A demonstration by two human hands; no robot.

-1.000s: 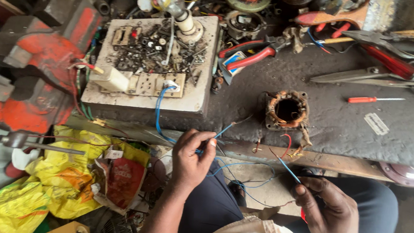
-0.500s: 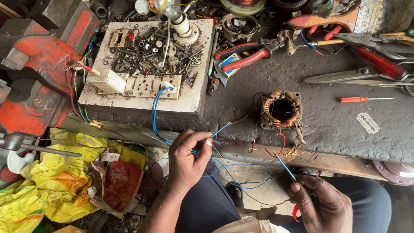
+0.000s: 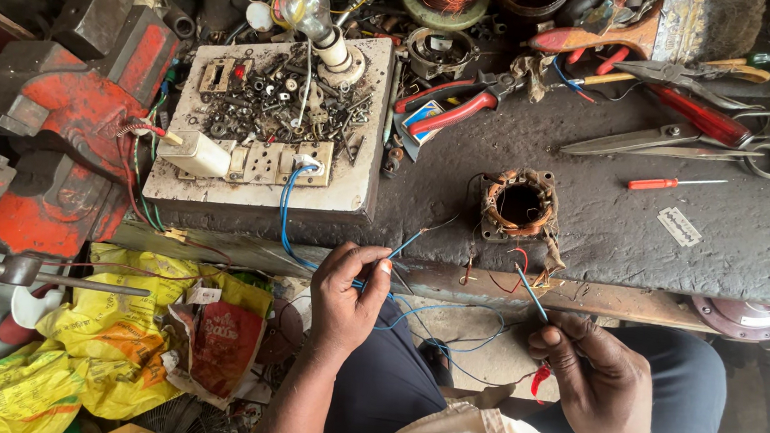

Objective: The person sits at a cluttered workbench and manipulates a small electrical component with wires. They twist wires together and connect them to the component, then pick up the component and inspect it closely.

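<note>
My left hand pinches a thin blue wire just below the bench's front edge, its bare tip pointing up to the right. My right hand grips another blue wire end that points up toward the small motor stator with copper windings on the dark workbench. A red-handled tool shows under my right fingers. The blue wires loop down between my knees and run up to a socket on the white switch board.
A red bench vise stands at the left. The switch board carries screws and a bulb. Red pliers, scissors, a small red screwdriver, a razor blade and copper wire spools lie behind. Yellow bags lie below.
Both hands have stayed near the bench edge with the wires held; the right hand has shifted slightly up and left toward the stator. The view has moved a little.
</note>
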